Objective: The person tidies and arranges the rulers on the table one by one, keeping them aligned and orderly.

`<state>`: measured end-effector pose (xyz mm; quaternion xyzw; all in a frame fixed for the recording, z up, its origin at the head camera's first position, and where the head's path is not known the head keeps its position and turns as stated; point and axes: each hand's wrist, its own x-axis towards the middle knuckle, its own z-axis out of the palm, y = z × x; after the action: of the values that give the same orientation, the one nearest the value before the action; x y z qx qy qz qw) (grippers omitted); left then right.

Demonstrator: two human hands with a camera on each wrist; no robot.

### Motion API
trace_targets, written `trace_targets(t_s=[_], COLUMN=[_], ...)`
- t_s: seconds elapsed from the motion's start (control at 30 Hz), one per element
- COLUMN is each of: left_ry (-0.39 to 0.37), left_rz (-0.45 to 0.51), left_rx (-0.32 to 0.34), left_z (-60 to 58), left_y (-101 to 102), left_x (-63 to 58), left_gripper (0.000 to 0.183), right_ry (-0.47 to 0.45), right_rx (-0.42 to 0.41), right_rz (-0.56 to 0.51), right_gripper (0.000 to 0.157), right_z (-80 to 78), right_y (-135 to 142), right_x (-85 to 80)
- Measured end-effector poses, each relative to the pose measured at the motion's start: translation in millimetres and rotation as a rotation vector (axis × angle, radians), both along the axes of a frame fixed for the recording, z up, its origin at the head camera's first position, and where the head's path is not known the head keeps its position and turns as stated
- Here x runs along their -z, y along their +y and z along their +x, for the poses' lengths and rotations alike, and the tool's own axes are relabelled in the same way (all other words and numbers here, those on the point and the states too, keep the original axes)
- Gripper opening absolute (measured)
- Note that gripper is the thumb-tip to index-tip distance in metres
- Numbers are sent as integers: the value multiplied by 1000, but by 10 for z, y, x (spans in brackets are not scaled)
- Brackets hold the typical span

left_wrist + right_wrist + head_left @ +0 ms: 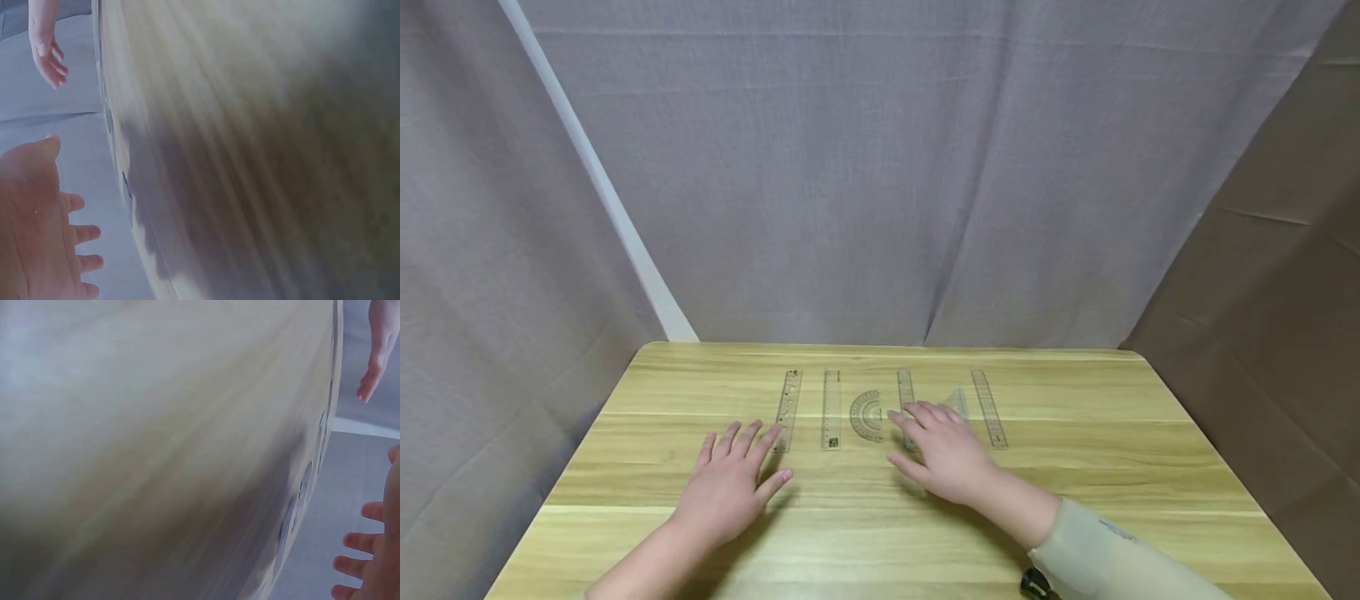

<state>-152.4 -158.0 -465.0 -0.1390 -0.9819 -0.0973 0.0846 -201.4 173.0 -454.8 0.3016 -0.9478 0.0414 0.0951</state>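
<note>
In the head view, clear measuring tools lie in a row on the wooden table. From the left come a ruler [790, 395], a second ruler [831, 408], a protractor [860, 417], a third ruler [905, 383], a set square [959, 403] and a fourth ruler [988, 408]. My left hand [726, 487] hovers palm down with spread fingers, its fingertips by the leftmost ruler. My right hand [947, 454], fingers extended, is over the third ruler and partly hides it and the set square. Both wrist views show the hands raised off the tabletop, holding nothing.
The wooden table [865, 533] has rounded far corners. Grey curtains [820, 183] hang behind it and along the left, with a brownish one [1262, 333] on the right. A small dark object [1036, 583] shows beside the right sleeve.
</note>
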Motion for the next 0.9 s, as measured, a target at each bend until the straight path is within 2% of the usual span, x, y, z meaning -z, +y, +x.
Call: trace_targets(t_s=[0.3, 0.9], left_ry=[-2, -96], left_rz=[-30, -46], left_rx=[-25, -71], left_z=[-70, -159], left_y=[-15, -54], left_x=[-5, 10], left_gripper=[68, 70], right_ry=[-48, -88], right_rx=[8, 29], right_rz=[-2, -38], right_gripper=[69, 60], right_z=[-107, -296], right_y=[-204, -472], right_x=[-7, -22])
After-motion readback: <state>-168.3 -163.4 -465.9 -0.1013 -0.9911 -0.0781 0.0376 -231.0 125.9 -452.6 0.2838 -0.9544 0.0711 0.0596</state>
